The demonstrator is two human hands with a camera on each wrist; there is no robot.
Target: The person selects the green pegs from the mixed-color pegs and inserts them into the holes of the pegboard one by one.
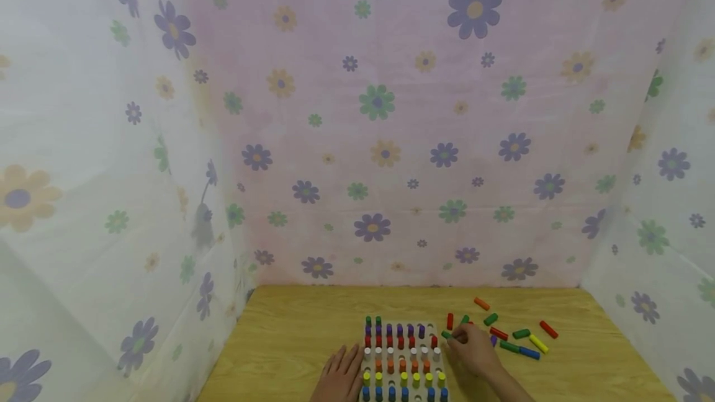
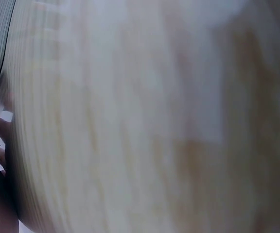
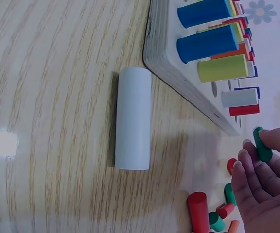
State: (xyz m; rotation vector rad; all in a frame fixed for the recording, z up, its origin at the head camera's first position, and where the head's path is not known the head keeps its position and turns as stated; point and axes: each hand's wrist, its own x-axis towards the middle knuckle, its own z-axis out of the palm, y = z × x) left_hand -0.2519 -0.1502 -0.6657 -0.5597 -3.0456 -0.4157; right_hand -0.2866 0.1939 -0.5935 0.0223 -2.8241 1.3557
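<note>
A wooden pegboard (image 3: 164, 53) stands on the table, carrying rows of coloured pegs: green, purple, red, white, orange, yellow and blue. Against its left side lies my left hand (image 1: 339, 377), fingers straight. The left wrist view is mostly blurred wood grain, with part of the hand at its left edge. My right hand (image 1: 475, 349) pinches a green peg (image 3: 262, 144) between thumb and fingertips, just off the board's right side. Some holes in the board hold no peg, including several in the green row at the back.
Loose pegs lie scattered right of the board, among them an orange peg (image 1: 481, 303), a yellow peg (image 1: 539, 343) and a blue peg (image 1: 529, 353). A white peg (image 3: 133, 119) lies near the board's front corner. Flowered sheets (image 1: 385, 110) enclose the table (image 1: 290, 327).
</note>
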